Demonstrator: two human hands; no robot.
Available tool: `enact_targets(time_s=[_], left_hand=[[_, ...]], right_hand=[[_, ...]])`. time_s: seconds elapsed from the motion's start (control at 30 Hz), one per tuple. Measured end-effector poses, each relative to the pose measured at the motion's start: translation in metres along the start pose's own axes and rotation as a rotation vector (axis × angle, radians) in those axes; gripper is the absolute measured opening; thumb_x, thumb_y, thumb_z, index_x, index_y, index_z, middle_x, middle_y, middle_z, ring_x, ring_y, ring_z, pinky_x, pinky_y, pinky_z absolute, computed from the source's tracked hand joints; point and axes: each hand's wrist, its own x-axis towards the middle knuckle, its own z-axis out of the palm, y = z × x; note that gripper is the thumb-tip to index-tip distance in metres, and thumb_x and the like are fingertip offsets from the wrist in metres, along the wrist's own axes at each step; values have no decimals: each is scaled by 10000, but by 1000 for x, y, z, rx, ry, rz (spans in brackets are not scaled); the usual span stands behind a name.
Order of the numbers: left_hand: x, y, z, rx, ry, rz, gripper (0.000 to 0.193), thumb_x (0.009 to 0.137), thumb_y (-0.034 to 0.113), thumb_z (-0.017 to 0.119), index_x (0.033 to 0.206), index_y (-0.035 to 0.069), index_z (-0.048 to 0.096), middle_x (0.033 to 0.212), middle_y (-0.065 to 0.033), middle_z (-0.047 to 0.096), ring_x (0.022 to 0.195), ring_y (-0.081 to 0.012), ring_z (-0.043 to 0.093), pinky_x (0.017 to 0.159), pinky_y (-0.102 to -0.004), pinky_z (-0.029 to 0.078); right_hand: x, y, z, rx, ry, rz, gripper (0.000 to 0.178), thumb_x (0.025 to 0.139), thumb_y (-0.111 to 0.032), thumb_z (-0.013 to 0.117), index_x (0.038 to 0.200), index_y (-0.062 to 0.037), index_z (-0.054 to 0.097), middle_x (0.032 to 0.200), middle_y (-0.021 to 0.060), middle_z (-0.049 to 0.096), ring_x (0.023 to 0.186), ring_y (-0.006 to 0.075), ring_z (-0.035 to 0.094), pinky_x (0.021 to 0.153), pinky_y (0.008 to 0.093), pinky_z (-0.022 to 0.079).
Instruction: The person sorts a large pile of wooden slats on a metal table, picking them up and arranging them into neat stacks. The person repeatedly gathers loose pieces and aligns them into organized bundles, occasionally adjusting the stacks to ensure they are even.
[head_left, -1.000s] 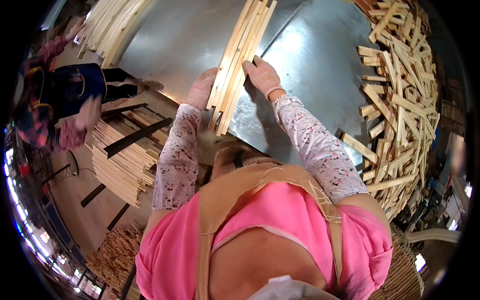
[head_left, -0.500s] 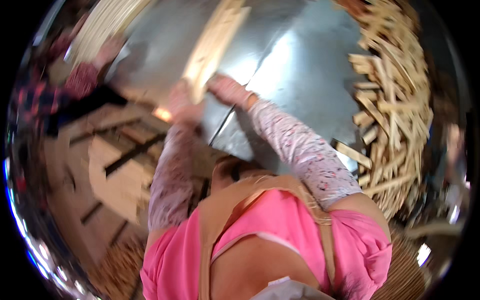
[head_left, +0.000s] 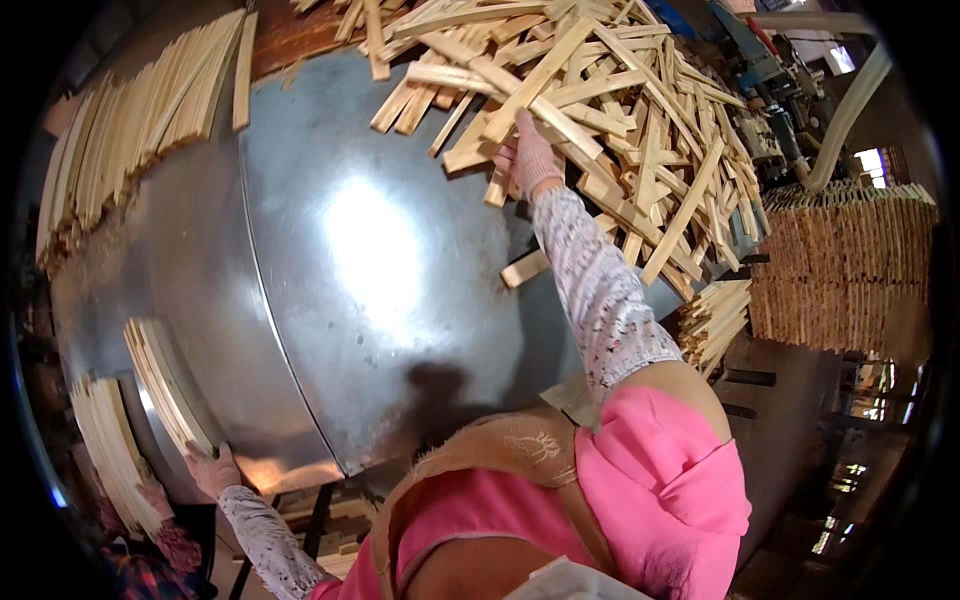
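My left hand [head_left: 212,472], in a pale glove, is closed around the near end of a small stack of wooden strips [head_left: 170,388], which lies on the metal table at the left. Far to the right, my right hand [head_left: 532,160], gloved too, reaches into a big jumbled pile of wooden strips [head_left: 640,95]. Its thumb lies over one pale wooden strip [head_left: 545,75] and its fingers curl beneath, partly hidden among the others.
A shiny metal table [head_left: 300,300] with a seam spreads before me. At the far left stands a long row of strips [head_left: 140,130]. A co-worker's hands [head_left: 152,496] hold another stack [head_left: 112,445] at the near left. Stacked wood [head_left: 845,270] rises beyond the right edge.
My view has swung rightward. My hands, earlier together on wooden strips, are now far apart: the left stays with strips at the left, the right has gone out to the pile.
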Motion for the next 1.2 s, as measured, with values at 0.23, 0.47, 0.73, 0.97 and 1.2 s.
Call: enact_targets(time_s=[0.23, 0.47, 0.73, 0.97, 1.2], left_hand=[[-77, 359, -76, -1245, -238, 570, 582, 1030, 196, 730, 1540, 0, 529, 1484, -189, 637, 1322, -284, 649, 1079, -371, 543], [-212, 628, -162, -1193, -760, 887, 908, 914, 319, 777, 1657, 13, 354, 1395, -220, 676, 1203, -322, 694, 1045, -375, 538], [-266, 633, -104, -1266, -593, 569, 867, 867, 264, 797, 1583, 21, 373, 1269, -250, 726, 1165, -390, 719, 1071, -420, 526], [-151, 467, -4, -1429, -313, 248, 653, 1043, 523, 657, 1439, 14, 554, 1285, -195, 688, 1156, -349, 666, 1043, -480, 523], [-153, 266, -45, -1089, -160, -585, 610, 1056, 498, 598, 1338, -42, 631, 1255, -165, 756, 1145, -368, 701, 975, -443, 557]], right_hand=[[98, 12, 11, -30, 8, -13, 462, 940, -346, 812, 1261, -40, 680, 1092, 112, 741, 971, 258, 724, 805, 456, 561], [-111, 114, -100, -904, -271, -186, 506, 936, -408, 773, 1254, -21, 699, 1092, 204, 759, 1020, 324, 743, 899, 454, 581], [-175, 90, -189, -1577, -1141, -297, 407, 1059, -385, 597, 1367, -132, 679, 1334, 187, 710, 1198, 366, 688, 1015, 449, 545], [-173, 66, -172, -1301, -209, -969, 812, 826, -423, 860, 1492, -57, 573, 1319, 156, 698, 1164, 389, 664, 1029, 504, 519], [-116, 69, -116, -1699, 41, -803, 944, 824, -529, 836, 1566, -78, 464, 1315, 163, 686, 1192, 379, 641, 1027, 501, 494]])
